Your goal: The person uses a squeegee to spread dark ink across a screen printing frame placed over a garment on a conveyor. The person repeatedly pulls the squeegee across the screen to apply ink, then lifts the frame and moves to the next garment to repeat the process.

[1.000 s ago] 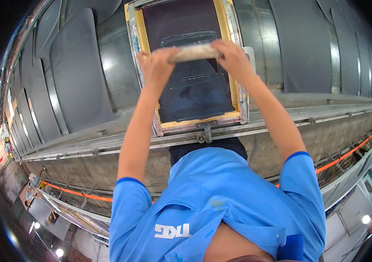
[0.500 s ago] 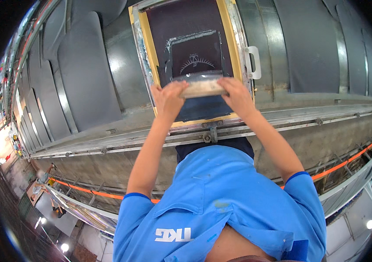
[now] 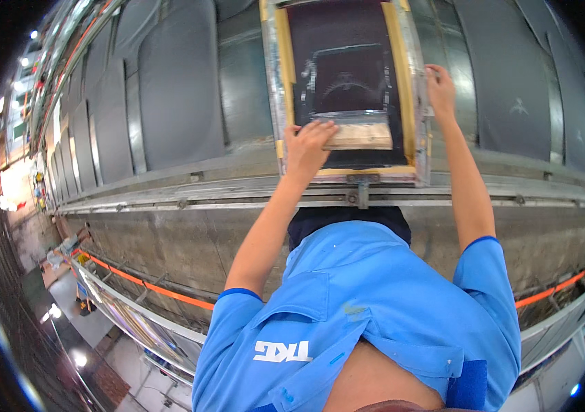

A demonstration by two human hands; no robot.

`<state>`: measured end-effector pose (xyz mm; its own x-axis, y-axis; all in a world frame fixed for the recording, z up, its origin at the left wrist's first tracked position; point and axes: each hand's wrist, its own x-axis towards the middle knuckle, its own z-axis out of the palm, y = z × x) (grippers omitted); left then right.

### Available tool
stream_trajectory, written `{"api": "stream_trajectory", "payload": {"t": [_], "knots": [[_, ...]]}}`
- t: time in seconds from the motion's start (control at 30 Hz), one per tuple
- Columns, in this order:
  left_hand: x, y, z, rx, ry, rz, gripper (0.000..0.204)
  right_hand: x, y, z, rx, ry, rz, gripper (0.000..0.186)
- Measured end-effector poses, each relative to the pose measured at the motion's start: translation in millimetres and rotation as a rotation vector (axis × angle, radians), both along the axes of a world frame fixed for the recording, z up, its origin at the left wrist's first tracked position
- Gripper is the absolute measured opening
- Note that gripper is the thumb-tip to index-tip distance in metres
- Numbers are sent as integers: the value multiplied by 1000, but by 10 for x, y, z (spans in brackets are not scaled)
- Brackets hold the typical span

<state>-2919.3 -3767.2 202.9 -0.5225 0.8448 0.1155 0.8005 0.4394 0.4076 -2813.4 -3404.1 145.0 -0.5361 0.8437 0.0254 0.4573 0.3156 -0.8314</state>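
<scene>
A wooden-handled squeegee rests on the dark mesh near the close end of a screen printing frame. My left hand grips its left end, fingers laid over the wood. My right hand is off the squeegee and closed at the frame's right side, round the white side handle, which it mostly hides. A faint curved motif shows in the mesh, inside a smeared pale outline. Yellow tape lines the inner edges.
Dark grey sheets lie in a row along the long table on both sides. One sheet at the right bears a small pale motif. A metal rail runs along the near edge, with a bracket at the frame. An orange strip runs behind me.
My right hand has left the squeegee and taken the frame's side handle. The frame has shifted left along the table, and a sheet with a pale motif now shows to its right.
</scene>
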Motion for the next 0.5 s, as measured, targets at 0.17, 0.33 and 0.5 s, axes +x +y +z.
{"api": "stream_trajectory", "payload": {"t": [0.17, 0.33, 0.5], "knots": [[-145, -458, 182, 83, -8, 51, 54, -281, -453, 527, 11, 6, -84, 24], [-759, -1404, 268, 77, 9, 133, 55, -1058, -1482, 615, 25, 75, -31, 25], [-1659, -2658, 253, -3, 27, 190, 50, -2101, -2878, 436, -53, 89, -2, 24]]}}
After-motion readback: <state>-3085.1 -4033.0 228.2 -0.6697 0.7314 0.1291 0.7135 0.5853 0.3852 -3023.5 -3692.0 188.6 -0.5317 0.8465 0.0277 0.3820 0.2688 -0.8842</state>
